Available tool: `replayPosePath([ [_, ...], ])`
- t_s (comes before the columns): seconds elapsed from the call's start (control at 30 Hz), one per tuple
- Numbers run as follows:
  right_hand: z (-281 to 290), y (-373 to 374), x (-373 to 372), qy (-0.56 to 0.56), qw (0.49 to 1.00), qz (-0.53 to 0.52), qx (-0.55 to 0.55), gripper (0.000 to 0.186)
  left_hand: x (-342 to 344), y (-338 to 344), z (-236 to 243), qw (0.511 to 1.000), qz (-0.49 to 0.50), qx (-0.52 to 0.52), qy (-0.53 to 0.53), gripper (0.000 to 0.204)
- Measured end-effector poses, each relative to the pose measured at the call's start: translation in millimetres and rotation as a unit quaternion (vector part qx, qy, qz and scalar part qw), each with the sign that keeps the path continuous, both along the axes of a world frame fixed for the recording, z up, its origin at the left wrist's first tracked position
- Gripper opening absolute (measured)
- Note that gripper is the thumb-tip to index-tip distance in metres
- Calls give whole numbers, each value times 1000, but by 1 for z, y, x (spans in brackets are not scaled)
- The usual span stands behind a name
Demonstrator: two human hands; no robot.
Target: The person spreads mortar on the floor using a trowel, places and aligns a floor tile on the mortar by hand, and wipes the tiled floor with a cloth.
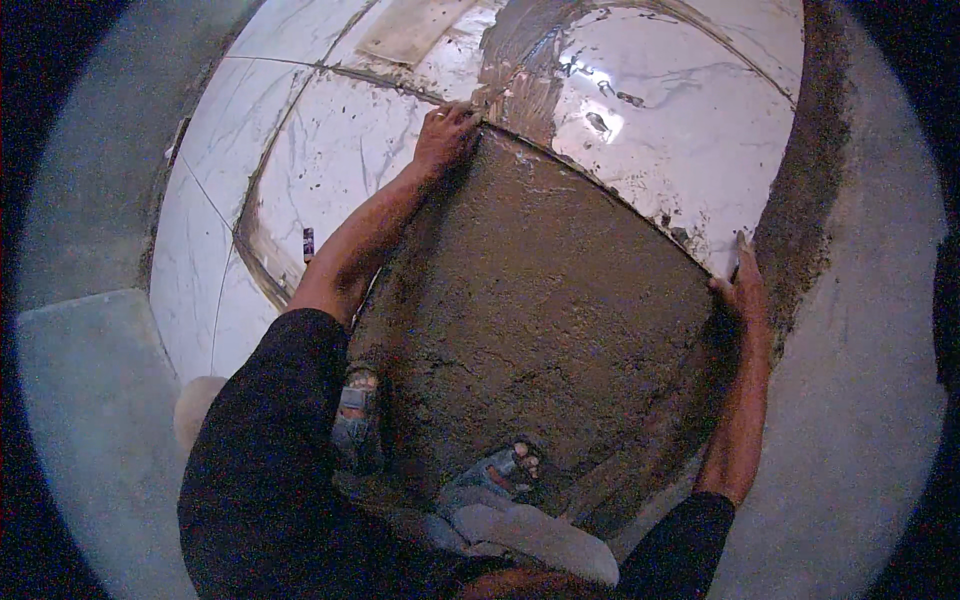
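A large white marble-look floor tile (680,130) lies ahead of me, its near edge slanting down to the right. Wet grey mortar is smeared over its left part, and crumbs dot the surface. My left hand (446,138) is closed at the tile's left near corner, fingers curled over the edge beside a neighbouring tile. At the right near corner, my right hand (740,285) grips the edge, one finger stretched along the top and the thumb at the front. The fingers' undersides are hidden. Below the edge spreads a rough brown mortar bed (540,270).
White tiles (335,160) with dirty joints cover the left side. A flat tan board (415,30) lies on them at the top, and a small dark purple item (308,243) nearer. My sandalled feet (500,470) stand on the mortar. Grey floor (850,420) borders the right.
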State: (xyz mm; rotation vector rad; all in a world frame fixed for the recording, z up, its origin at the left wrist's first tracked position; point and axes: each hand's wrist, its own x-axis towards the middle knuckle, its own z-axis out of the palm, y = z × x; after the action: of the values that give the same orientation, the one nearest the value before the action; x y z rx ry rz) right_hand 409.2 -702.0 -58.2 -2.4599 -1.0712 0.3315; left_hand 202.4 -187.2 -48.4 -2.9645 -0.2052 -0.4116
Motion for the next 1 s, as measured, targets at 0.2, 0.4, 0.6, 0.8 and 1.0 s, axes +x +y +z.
replayPosePath([
  [0.2, 0, 13, -7, -15, 999, 21, 29, 90, -13, 15, 0, 1000, -28, 4, 2, 33],
  [0.4, -74, -110, 87, 206, 963, 83, 155, 90, 20, -23, 4, 995, -50, -74, -52, 27],
  [0.6, 6, 31, -22, 6, 1000, -6, 11, 93, -10, 25, 4, 993, 48, -87, -60, 22],
  [0.8, 33, 17, -20, 17, 999, -29, 21, 94, 22, 20, 3, 999, -11, -41, -14, 18],
  [1.0, 37, 30, -20, 14, 999, -29, -9, 94, 27, 30, 9, 997, -54, 34, 52, 21],
])
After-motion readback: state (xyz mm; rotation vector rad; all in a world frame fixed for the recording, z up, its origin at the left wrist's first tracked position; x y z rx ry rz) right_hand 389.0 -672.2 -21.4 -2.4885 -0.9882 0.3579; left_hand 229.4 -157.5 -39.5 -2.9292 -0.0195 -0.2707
